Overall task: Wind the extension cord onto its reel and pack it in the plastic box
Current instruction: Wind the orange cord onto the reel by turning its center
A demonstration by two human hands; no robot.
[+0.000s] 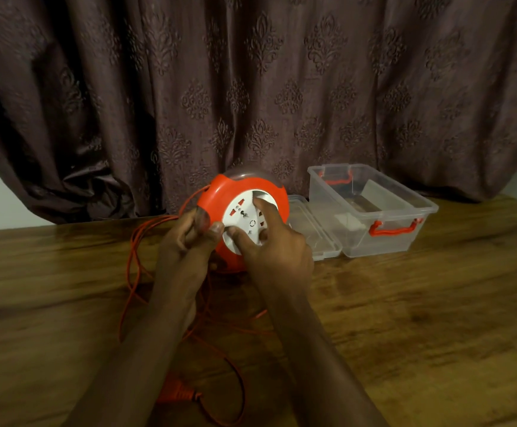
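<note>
The fingers [252,211] of the right hand [274,248] lie on the white socket face [245,223] of the reel [245,211]: the index finger is stretched up across the face, the thumb presses its lower left part, and the other fingers are bent at its right edge. The fingers of the left hand [186,245] are curled round the left rim of the reel and hold it there, with the thumb tip near the edge of the white face. The reel is orange, stands on its edge on the desk [420,318] and is tilted so the sockets look toward the camera.

From the left side of the reel the orange cord [130,266] comes out and lies in loose loops on the desk, under and between both forearms. Its orange plug [178,392] lies flat on the desk near the bottom edge of the view, beside the left forearm.

Just to the right of the reel stands the plastic box [374,211], clear, open, with red handles. Its clear lid [316,232] lies flat on the desk between the reel and the box, touching the box. Behind all hangs a dark brown curtain [251,87] with a pattern
</note>
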